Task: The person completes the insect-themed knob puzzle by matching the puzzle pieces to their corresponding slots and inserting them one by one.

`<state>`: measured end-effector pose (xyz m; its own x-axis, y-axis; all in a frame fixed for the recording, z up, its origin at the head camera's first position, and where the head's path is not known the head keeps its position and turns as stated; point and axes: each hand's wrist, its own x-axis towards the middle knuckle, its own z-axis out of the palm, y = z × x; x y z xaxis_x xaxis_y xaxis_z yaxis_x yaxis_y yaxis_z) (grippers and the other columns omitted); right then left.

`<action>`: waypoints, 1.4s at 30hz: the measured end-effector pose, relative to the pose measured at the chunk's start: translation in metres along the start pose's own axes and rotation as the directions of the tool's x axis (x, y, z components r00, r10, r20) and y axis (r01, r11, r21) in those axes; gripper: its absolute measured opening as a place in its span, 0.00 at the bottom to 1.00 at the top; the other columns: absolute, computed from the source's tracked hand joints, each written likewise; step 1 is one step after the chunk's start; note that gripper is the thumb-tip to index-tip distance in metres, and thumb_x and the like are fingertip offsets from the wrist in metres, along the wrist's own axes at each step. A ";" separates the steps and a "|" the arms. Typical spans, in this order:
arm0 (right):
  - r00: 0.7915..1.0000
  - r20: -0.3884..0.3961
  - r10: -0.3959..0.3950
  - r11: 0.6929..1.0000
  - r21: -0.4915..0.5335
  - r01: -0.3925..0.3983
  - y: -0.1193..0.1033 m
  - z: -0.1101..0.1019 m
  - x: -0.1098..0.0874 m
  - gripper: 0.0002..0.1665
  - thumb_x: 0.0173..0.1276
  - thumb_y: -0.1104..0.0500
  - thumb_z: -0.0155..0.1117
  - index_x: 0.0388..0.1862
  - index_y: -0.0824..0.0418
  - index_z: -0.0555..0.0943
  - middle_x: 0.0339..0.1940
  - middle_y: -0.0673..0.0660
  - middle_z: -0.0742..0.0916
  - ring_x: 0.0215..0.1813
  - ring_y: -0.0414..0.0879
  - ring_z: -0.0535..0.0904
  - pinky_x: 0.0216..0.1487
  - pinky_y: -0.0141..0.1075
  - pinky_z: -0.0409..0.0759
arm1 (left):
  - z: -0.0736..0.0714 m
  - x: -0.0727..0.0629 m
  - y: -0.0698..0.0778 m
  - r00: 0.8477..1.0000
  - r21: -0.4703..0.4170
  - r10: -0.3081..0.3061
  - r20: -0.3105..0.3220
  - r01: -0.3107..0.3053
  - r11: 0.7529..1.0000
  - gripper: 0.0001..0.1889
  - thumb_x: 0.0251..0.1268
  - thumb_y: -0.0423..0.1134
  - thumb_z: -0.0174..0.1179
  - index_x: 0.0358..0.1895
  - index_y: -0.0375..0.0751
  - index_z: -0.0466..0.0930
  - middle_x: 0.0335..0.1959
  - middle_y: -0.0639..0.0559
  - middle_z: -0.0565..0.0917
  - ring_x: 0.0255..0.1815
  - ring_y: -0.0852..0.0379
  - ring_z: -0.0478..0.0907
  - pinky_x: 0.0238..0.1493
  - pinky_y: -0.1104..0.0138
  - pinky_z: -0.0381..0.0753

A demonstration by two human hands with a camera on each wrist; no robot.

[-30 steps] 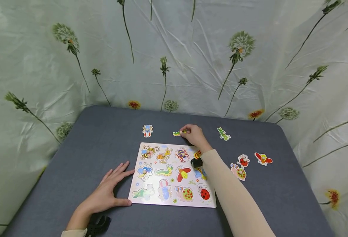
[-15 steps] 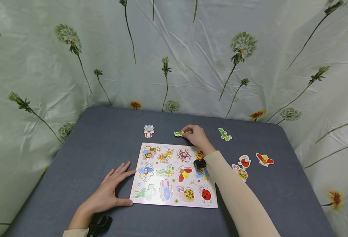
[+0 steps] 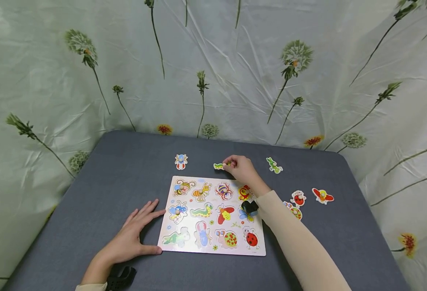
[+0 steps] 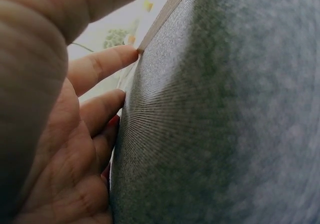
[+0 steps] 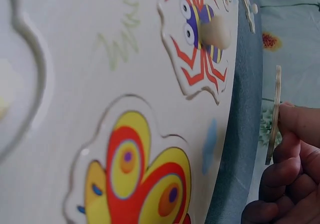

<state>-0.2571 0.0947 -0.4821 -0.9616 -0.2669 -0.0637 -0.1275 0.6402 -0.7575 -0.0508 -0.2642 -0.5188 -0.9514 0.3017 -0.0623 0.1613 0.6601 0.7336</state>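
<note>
My right hand (image 3: pixel 242 169) pinches the green piece (image 3: pixel 218 165) in curled fingers above the board (image 3: pixel 213 246); my left hand (image 3: pixel 133 236) lies flat on the table (image 3: pixel 100 182), fingers straight.

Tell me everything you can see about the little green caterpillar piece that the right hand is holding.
The caterpillar piece is a small, flat cut-out, green with darker markings, seemingly thin painted wood. The right hand pinches it at its right end, just beyond the far edge of the puzzle board. In the right wrist view it shows edge-on, a thin upright sliver lifted clear of the grey tabletop. Its finer details are too small to tell.
</note>
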 end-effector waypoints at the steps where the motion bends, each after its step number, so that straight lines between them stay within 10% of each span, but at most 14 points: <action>1: 1.000 0.002 0.000 1.000 0.003 0.000 0.000 0.000 -0.001 0.12 0.80 0.53 0.67 0.51 0.60 0.89 0.27 0.50 0.77 0.26 0.44 0.68 0.35 0.36 0.68 | 0.000 0.000 0.000 1.000 0.002 -0.002 0.001 0.002 1.000 0.57 0.39 0.62 0.86 0.80 0.61 0.71 0.90 0.44 0.56 0.90 0.31 0.47 0.82 0.30 0.40; 42: 0.991 0.120 -0.057 0.996 0.082 0.047 -0.012 0.015 -0.051 0.09 0.78 0.55 0.70 0.48 0.58 0.89 0.27 0.50 0.78 0.27 0.42 0.67 0.34 0.32 0.66 | 0.002 -0.001 -0.001 1.000 0.012 -0.001 -0.010 0.001 1.000 0.57 0.40 0.62 0.87 0.80 0.60 0.71 0.89 0.43 0.57 0.89 0.30 0.48 0.82 0.30 0.41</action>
<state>-0.2033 0.0896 -0.4796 -0.9168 -0.3872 -0.0977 -0.1526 0.5657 -0.8104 -0.0499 -0.2641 -0.5209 -0.9541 0.2940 -0.0562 0.1633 0.6687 0.7253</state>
